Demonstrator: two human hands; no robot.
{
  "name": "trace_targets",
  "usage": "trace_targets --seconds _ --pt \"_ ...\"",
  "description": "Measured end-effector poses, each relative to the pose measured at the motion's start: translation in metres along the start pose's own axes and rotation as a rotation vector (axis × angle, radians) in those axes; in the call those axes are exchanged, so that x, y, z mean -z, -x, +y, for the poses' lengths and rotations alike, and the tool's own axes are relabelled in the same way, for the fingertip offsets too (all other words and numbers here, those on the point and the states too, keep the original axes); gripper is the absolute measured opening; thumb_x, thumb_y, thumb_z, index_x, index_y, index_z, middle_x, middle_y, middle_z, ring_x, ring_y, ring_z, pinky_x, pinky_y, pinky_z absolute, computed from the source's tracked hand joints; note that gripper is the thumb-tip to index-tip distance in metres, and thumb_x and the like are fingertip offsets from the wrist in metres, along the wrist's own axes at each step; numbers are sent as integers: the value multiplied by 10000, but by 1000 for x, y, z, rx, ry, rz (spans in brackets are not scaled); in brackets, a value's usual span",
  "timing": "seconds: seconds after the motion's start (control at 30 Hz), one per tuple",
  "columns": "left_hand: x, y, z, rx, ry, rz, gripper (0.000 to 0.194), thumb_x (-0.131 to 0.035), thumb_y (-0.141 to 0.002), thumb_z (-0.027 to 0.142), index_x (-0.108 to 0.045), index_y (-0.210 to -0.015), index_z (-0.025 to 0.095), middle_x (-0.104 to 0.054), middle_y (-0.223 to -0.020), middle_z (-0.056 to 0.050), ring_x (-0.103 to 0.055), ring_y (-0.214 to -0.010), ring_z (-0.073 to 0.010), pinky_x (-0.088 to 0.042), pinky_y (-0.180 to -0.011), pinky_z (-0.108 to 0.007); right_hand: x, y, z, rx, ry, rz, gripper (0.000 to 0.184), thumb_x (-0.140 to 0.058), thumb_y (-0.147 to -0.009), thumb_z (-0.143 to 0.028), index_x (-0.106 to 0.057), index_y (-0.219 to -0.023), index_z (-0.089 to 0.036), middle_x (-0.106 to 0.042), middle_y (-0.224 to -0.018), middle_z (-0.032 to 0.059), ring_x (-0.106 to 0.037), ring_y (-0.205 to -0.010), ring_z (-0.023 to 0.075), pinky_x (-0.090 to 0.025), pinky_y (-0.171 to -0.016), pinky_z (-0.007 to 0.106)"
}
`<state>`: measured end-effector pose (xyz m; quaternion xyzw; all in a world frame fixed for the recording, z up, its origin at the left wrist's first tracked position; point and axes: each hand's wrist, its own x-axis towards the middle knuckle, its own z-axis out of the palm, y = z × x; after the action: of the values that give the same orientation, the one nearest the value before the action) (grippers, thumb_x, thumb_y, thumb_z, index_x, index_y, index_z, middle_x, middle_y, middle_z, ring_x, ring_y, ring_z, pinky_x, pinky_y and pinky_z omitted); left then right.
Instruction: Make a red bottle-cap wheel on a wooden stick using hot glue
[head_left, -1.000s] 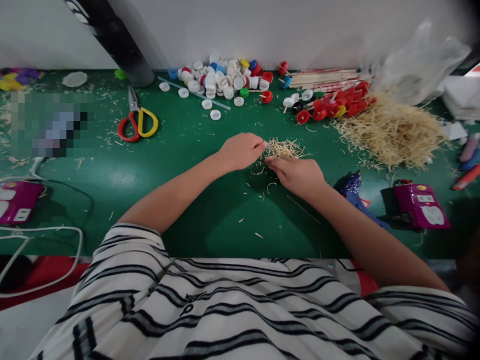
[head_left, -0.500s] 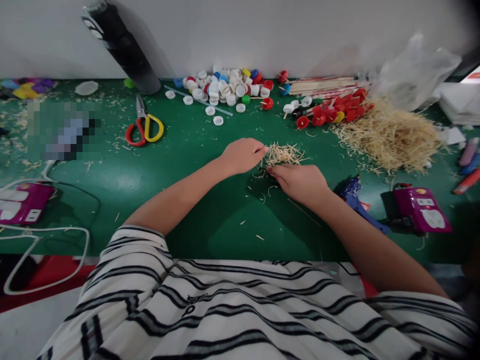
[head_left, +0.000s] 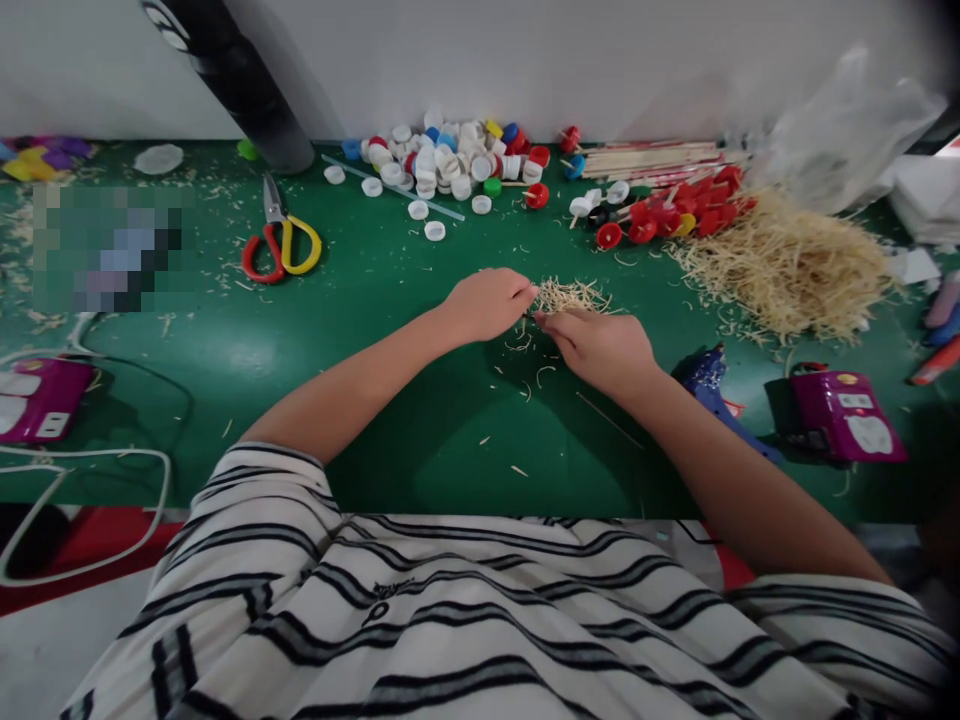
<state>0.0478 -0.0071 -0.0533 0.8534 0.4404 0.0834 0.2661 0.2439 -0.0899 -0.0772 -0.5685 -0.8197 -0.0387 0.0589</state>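
Note:
A small pile of pale straw-like shavings [head_left: 568, 294] lies on the green table, just beyond my two hands. My left hand [head_left: 489, 304] is closed at the pile's left edge, thumb and fingers pinched together. From the right, my right hand [head_left: 604, 348] reaches in along the near edge of the pile, its fingers also pinched. The fingertips of both hands almost meet. Whatever is between them is too small and hidden to make out. A few loose curled strands lie on the table just below the fingers.
Loose bottle caps [head_left: 457, 170] are heaped along the wall. Red caps on sticks [head_left: 675, 215] lie beside a large straw heap [head_left: 795, 262]. Scissors [head_left: 281, 240] and a black bottle [head_left: 247, 95] are on the left. A blue glue gun [head_left: 709, 385] and a purple box [head_left: 847, 415] sit right.
My right hand has moved up and slightly left, bringing its fingertips closer to those of my left hand. My left hand stays at the pile's edge. The view has shifted slightly.

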Motion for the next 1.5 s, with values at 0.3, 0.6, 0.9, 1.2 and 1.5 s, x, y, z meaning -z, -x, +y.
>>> trace_targets --seconds 0.3,0.6,0.9,1.2,1.5 --pt "-2 2 1 -9 -37 -12 451 -371 -1062 342 -327 -631 216 -435 -610 -11 -332 -563 -147 -223 -621 -363 -3 5 3 28 45 -97 400 -408 -1074 -319 -754 -1274 -303 -819 -1160 14 -685 -817 185 -161 -556 327" --pt "0 5 8 -49 -150 -19 406 -364 -1059 358 -415 -684 211 -488 -666 -28 -366 -611 -162 -234 -616 -350 12 4 1 -1 47 -146 398 -405 -1062 -323 -773 -1210 -301 -822 -1126 18 -698 -848 205 -185 -567 323" --pt "-9 5 20 -132 -208 -87 359 -332 -1076 343 -586 -867 201 -612 -819 -70 -495 -733 -200 -247 -638 -357 27 5 9 -36 71 -248 357 -445 -1019 -340 -793 -1063 -276 -824 -976 45 -697 -814 218 -210 -566 311" --pt "-2 -3 6 -127 -31 -87 373 -360 -1061 323 -373 -703 220 -504 -717 -41 -396 -649 -170 -271 -644 -360 15 7 25 4 -17 -117 362 -459 -1035 -365 -806 -1137 -339 -838 -1162 -23 -751 -954 204 -290 -585 290" --pt "-4 -5 3 -125 -13 -80 401 -368 -1066 335 -345 -682 222 -482 -701 -28 -369 -623 -159 -246 -629 -366 11 9 18 12 -46 -33 377 -453 -1051 -373 -809 -1171 -341 -836 -1153 -21 -734 -917 189 -305 -594 294"
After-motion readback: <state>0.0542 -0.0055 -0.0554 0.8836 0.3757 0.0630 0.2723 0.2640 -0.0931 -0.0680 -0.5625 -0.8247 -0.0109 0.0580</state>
